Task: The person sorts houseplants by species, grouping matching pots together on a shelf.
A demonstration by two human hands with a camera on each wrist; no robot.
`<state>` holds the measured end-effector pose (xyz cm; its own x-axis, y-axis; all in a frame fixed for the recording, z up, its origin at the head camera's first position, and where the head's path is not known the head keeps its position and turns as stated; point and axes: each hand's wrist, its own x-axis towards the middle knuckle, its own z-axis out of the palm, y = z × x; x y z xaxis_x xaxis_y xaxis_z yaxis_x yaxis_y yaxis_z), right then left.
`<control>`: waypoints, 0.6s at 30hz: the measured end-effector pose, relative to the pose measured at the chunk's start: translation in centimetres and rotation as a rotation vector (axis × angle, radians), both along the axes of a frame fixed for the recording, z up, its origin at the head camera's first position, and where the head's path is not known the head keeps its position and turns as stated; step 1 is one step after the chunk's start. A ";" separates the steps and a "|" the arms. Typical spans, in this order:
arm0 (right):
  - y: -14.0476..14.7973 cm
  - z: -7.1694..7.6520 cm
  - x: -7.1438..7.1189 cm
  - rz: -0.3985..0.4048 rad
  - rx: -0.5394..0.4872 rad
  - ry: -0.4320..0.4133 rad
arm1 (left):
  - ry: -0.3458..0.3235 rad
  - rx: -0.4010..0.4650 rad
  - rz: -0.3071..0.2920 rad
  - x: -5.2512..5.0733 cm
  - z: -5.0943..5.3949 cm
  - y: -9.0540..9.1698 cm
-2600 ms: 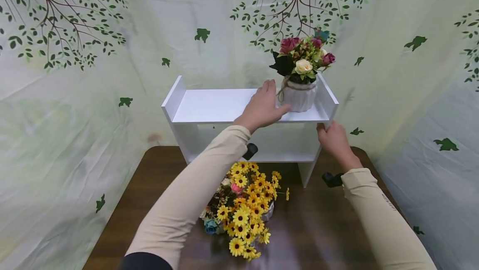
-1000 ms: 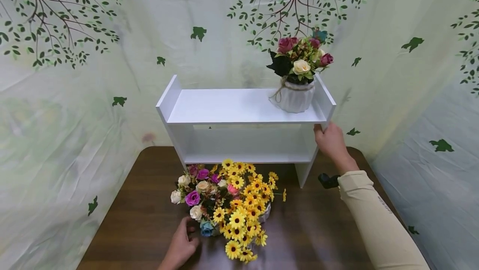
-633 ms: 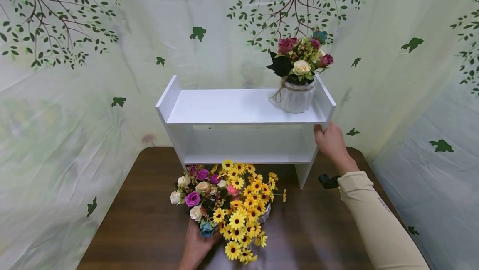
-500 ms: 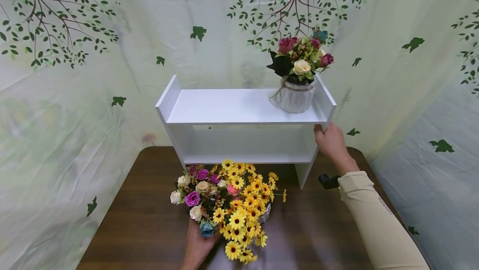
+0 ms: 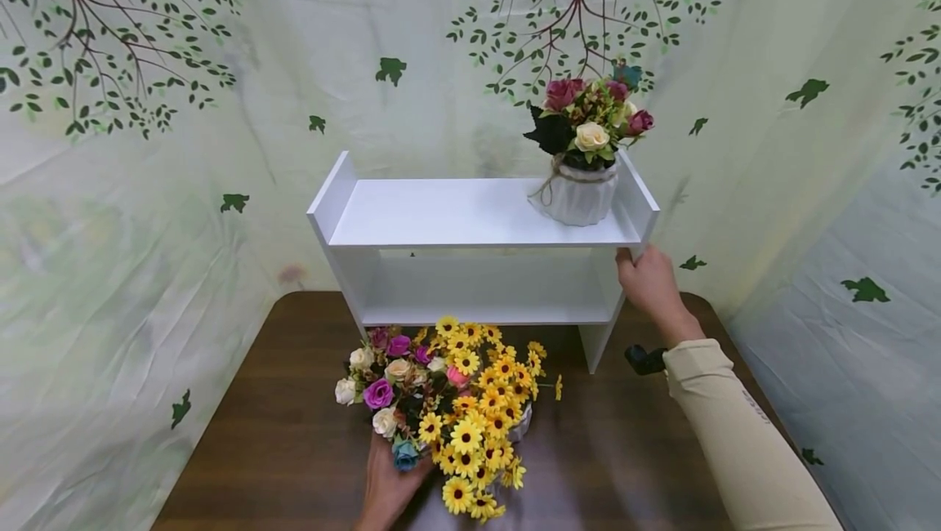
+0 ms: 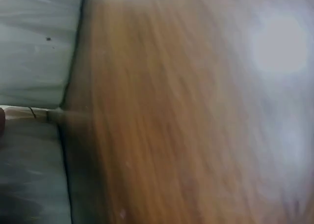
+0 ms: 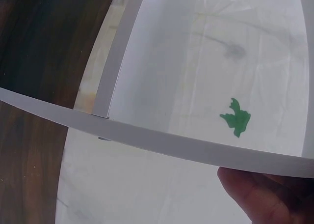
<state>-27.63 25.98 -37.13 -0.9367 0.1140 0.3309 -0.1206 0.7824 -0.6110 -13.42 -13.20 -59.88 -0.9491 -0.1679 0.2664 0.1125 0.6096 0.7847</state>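
My left hand (image 5: 394, 484) reaches in under a bouquet of mixed roses (image 5: 378, 392) on the table and holds its pot, which the flowers hide from the head camera. In the left wrist view, two pale pots stand side by side, one pot (image 6: 37, 47) above the other pot (image 6: 32, 172); a sliver of a finger shows at the left edge. My right hand (image 5: 653, 284) grips the right side panel of the white shelf (image 5: 470, 243), just below its top board. In the right wrist view, the hand (image 7: 262, 197) touches that panel's edge (image 7: 171, 145).
On the shelf's top board, at the right end, stands a potted rose arrangement (image 5: 581, 196). Yellow daisies (image 5: 478, 425) crowd against the mixed roses on the brown table (image 5: 243, 433). A leaf-printed cloth (image 5: 279, 106) hangs behind and at the sides.
My left hand has come down from beside the pot on the shelf to the table, then in under the mixed roses. The right hand has kept its grip on the shelf.
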 end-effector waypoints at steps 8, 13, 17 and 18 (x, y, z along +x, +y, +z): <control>0.0 -0.1 0.0 0.003 0.004 0.003 | -0.061 0.053 0.065 1.1 0.7 0.1; 0.0 0.0 -0.1 0.011 -0.002 0.018 | -0.170 0.005 0.141 2.0 2.4 -0.3; 0.1 0.0 -0.2 0.010 -0.013 0.017 | -0.181 -0.051 0.111 2.5 3.8 -1.1; 0.1 -0.1 -0.1 0.009 -0.016 0.016 | -0.180 -0.072 0.101 2.7 4.1 -1.3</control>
<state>-27.76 26.05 -37.20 -0.9324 0.1112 0.3440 -0.1372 0.7715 -0.6213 -10.75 -14.51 -55.75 -0.9619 -0.2508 0.1087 -0.0898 0.6656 0.7409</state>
